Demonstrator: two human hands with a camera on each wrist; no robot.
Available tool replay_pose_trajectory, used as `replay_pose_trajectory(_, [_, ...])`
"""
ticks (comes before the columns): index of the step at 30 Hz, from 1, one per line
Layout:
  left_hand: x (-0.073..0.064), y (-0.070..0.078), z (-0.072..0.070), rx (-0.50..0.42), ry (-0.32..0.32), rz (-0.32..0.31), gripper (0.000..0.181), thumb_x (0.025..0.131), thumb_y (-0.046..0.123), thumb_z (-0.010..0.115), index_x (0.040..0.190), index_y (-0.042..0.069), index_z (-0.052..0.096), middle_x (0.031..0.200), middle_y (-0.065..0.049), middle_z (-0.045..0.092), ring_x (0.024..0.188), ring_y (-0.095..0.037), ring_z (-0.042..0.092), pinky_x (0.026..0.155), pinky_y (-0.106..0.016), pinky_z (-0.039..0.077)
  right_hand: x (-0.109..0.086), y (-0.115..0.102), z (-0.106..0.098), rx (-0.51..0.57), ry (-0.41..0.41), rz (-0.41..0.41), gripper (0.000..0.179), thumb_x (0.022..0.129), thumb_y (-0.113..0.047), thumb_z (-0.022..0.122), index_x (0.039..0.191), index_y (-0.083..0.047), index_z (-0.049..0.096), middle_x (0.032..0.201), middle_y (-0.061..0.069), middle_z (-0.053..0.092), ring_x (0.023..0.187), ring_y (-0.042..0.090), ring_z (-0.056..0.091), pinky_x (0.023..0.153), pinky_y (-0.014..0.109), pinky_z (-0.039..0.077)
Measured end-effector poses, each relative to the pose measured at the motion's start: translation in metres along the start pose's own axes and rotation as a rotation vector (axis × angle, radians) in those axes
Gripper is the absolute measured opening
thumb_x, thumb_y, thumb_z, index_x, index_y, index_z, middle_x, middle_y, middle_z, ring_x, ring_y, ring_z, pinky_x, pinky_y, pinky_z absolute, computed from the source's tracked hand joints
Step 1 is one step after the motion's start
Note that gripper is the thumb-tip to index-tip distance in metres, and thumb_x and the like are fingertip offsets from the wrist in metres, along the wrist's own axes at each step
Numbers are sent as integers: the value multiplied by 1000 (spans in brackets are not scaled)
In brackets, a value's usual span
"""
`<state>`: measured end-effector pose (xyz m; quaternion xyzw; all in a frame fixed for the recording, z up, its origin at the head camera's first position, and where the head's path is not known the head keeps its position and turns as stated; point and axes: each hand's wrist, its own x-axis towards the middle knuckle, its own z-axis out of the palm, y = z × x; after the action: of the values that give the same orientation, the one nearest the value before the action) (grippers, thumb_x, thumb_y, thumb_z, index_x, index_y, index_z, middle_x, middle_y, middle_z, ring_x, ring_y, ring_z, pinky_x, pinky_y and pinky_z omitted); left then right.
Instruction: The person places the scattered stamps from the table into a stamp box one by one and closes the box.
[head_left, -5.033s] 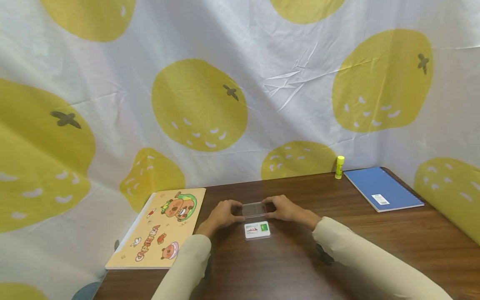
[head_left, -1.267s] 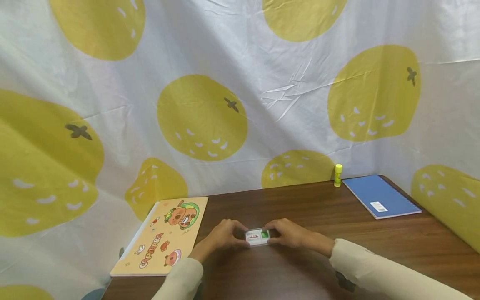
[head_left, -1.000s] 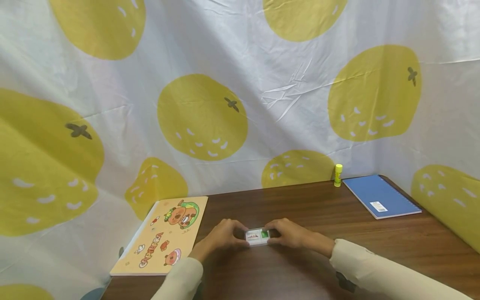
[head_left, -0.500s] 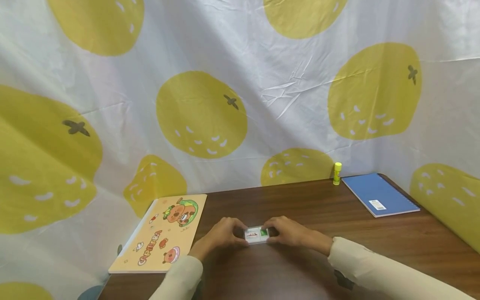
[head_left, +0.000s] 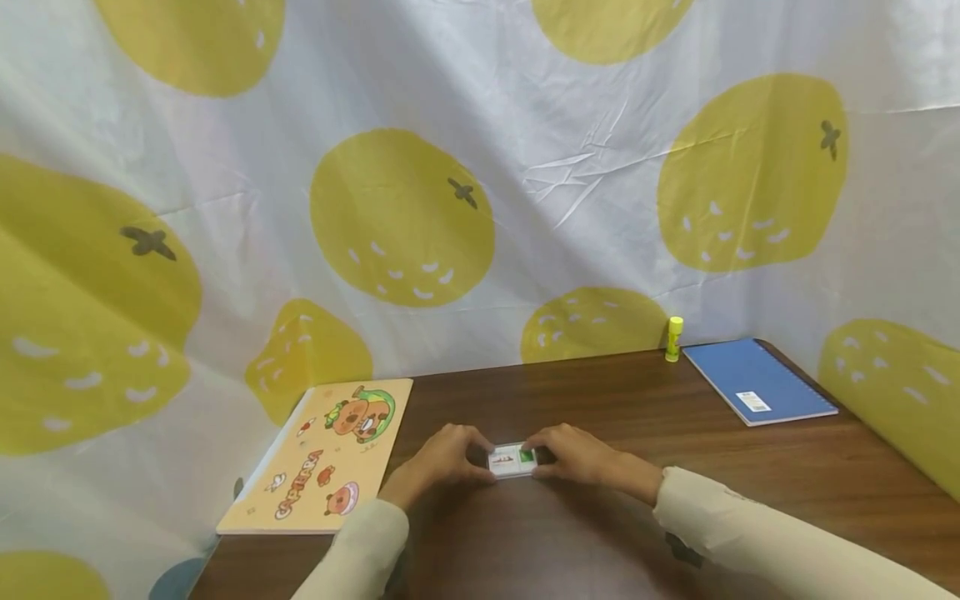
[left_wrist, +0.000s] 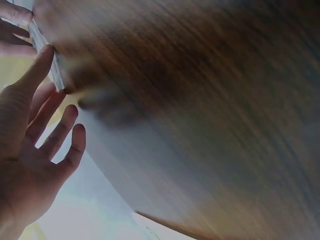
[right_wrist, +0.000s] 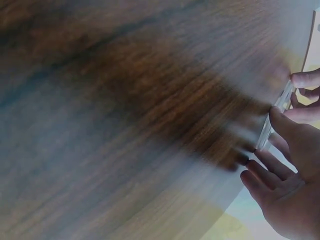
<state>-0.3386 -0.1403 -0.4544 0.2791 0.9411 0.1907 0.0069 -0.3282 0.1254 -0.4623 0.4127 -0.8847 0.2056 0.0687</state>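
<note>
A small flat clear plastic box (head_left: 504, 461) with a white card bearing red and green print lies at the middle of the table. My left hand (head_left: 447, 457) pinches its left end between thumb and fingers. On the opposite end, my right hand (head_left: 573, 454) pinches the box the same way. Seen edge-on in the left wrist view, the clear box (left_wrist: 56, 70) spans between both hands, thumb on the near edge. The remaining fingers of the left hand (left_wrist: 37, 135) spread loosely below it. In the right wrist view, the right hand (right_wrist: 290, 175) shows its thumb against the box's near edge.
A tan capybara-print pad (head_left: 318, 458) lies on the left of the brown wooden table (head_left: 600, 392). Toward the back right stand a yellow-green glue stick (head_left: 674, 340) and a blue spiral notebook (head_left: 757, 381). A fruit-printed curtain (head_left: 525, 233) hangs behind.
Five seconds ago both hands held a clear lid behind the box with the card; now the lid is on it and they grip the box. Over the last second the hands barely move.
</note>
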Motion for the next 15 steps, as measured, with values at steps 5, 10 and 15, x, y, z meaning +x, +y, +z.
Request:
replay_pose_trajectory(5, [0,2,-3,-8,-11,-12,44,78,34,93,114,12,79,117,-3,75,114,-23,66,101,-43,52,0,0,2,-9,0,25,36,89,-18,83,120,-3,73,116,15,74,107,30,71,90,46,58])
replay_pose_trajectory(10, [0,4,-6,-40,-23,-31,45,79,32,93,116,11,78,118,-3,75,114,-22,66,101,-43,52,3,1,0,-23,-11,39,36,89,-18,83,120,-4,73,116,15,73,106,31,71,89,47,58])
replay_pose_trajectory(15, [-2,4,-4,-50,-40,-31,46,79,33,92,117,12,77,116,-2,75,110,-19,67,100,-42,53,2,-1,1,-21,-32,48,34,88,-19,84,118,-5,73,115,12,73,104,28,70,87,46,58])
